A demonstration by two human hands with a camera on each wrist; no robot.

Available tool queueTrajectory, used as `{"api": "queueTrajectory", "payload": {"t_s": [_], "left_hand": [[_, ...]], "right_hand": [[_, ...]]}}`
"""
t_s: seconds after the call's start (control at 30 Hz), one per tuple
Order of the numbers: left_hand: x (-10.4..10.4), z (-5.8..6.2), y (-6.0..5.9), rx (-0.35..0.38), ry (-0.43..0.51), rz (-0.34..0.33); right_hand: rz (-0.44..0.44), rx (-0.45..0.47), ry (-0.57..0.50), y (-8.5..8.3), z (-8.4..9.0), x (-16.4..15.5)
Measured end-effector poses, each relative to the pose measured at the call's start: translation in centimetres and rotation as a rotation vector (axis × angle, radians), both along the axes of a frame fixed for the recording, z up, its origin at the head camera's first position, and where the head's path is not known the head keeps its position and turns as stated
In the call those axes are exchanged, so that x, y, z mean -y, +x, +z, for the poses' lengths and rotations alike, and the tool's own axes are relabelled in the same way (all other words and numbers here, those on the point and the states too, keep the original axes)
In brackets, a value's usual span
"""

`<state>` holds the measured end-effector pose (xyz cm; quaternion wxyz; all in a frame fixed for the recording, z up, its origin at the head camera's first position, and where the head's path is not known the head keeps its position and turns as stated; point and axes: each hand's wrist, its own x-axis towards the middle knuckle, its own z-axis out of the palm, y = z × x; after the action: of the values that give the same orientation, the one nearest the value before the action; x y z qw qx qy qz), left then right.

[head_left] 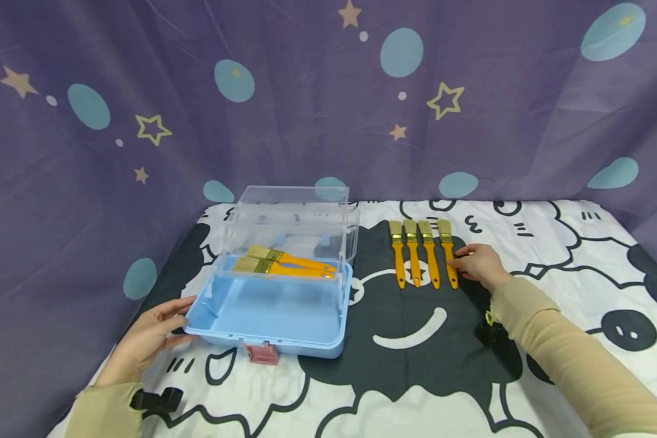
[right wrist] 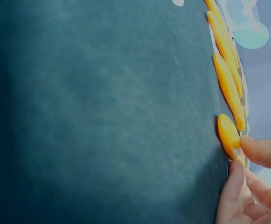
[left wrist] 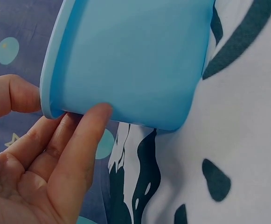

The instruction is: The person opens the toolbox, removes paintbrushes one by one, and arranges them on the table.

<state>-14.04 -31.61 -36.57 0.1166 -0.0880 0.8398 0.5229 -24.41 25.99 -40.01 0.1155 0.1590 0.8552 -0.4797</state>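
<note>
A light blue storage box (head_left: 274, 307) stands open at the left of the table, its clear lid (head_left: 292, 210) raised behind it. Two orange-handled paintbrushes (head_left: 285, 263) lie in its clear upper tray. My left hand (head_left: 183, 316) rests at the box's front left corner. In the left wrist view my left hand (left wrist: 65, 121) has straight fingers touching the blue wall (left wrist: 135, 60) just under the rim. Several more brushes (head_left: 413, 255) lie side by side to the right. My right hand (head_left: 457, 263) pinches the handle of the rightmost brush (head_left: 447, 252), which lies on the cloth. The right wrist view shows its orange handle end (right wrist: 228, 133) between my fingertips (right wrist: 261, 151).
A pink latch (head_left: 261, 353) sticks out from the box's front edge. The table carries a black and white cartoon cloth (head_left: 416, 377). A purple curtain with stars (head_left: 328, 109) hangs close behind and along the left side.
</note>
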Motion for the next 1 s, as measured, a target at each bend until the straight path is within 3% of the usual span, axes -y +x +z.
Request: {"api": "queueTrajectory", "payload": {"t_s": [0.2,0.47,0.67,0.8,1.0], "left_hand": [[-0.2,0.1,0.0,0.001,-0.005,0.001],[-0.2,0.1,0.1,-0.007,-0.007,-0.007],[0.0,0.0,0.2,0.008,-0.002,-0.008],[0.0,0.0,0.3,0.008,-0.002,-0.006],[-0.2,0.1,0.1,0.003,-0.008,0.000]], "right_hand": [[0.017,-0.029,0.008,0.4,0.0,-0.1],[0.107,-0.081,-0.089,0.7,-0.4,-1.0],[0.097,-0.092,-0.165,1.1,-0.5,-1.0],[0.043,-0.122,-0.266,1.5,-0.4,-0.8],[-0.053,-0.161,-0.511,2.2,-0.1,-0.8]]}}
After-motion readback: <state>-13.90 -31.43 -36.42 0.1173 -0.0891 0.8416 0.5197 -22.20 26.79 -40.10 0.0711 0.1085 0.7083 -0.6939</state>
